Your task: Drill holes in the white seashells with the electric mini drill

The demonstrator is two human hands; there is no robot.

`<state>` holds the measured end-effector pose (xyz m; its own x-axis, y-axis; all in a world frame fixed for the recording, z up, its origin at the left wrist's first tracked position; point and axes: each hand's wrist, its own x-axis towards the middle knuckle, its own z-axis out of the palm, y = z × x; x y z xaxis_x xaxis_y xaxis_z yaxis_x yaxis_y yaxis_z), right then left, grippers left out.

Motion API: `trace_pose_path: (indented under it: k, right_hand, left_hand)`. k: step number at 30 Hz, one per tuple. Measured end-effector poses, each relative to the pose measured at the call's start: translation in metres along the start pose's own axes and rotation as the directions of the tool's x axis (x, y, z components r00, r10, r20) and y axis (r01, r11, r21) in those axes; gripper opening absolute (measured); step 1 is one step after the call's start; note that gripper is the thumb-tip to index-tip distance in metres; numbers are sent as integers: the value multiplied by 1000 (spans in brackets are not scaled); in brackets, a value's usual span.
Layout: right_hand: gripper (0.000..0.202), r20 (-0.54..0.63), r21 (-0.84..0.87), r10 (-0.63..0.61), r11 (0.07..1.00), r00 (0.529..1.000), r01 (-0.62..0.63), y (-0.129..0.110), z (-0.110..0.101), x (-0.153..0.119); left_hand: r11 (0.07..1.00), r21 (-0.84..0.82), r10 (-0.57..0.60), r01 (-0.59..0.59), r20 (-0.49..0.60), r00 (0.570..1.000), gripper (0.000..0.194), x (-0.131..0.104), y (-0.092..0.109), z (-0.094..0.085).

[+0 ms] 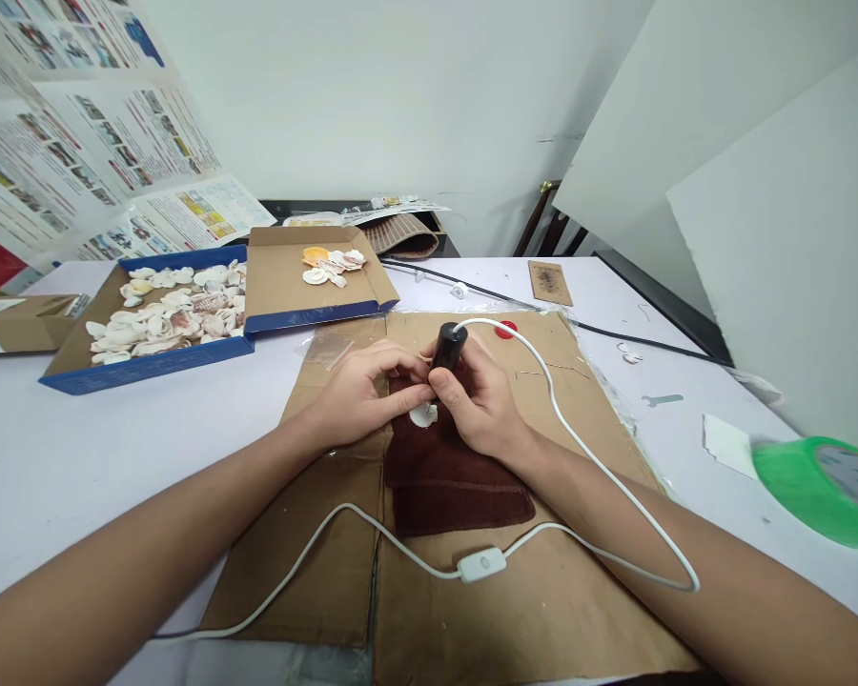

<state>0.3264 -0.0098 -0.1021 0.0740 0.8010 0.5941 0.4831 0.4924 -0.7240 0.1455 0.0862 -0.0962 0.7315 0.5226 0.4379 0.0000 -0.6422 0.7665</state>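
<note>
A black mini electric drill [449, 345] with a white cord stands tilted in my right hand [487, 405], whose fingers wrap round its body. My left hand [376, 386] closes with thumb and fingertips around the drill's lower end, which the hands mostly hide. Just below the left thumb, a small white seashell [423, 415] lies on a folded dark brown cloth [458, 467], under the drill's thin tip. Whether the tip touches the shell I cannot tell.
Cardboard [543, 610] covers the middle of the table. At the left, a blue box [150, 360] holds many shells; more shells [333, 267] lie on its lid. The cord's white switch [481, 564] is in front. Green tape [815, 486], a wrench [662, 400] and a red disc [505, 330] lie rightward.
</note>
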Motion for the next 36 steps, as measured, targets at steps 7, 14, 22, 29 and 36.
trace_pose_path:
  k: [7,14,22,29,36]
  right_hand:
    - [39,-2,21,66,998,998,-66,1,1,-1]
    - [40,-15,16,52,999,999,-51,2,1,-2]
    - [38,-87,1,66,998,994,-66,4,3,-1]
    - [37,-100,22,120,993,988,-118,5,5,-1]
    - [40,-121,8,137,991,983,-137,7,4,1]
  left_hand:
    - [993,103,-58,57,15,998,17,-1,0,-1]
    - [943,324,-102,74,68,992,12,2,-3,0]
    - [846,478,-275,237,10,961,15,5,1,4]
    - [864,463,-278,199,109,954,18,8,0,2]
    - [874,455,-310,171,250,917,21,10,-1,-7]
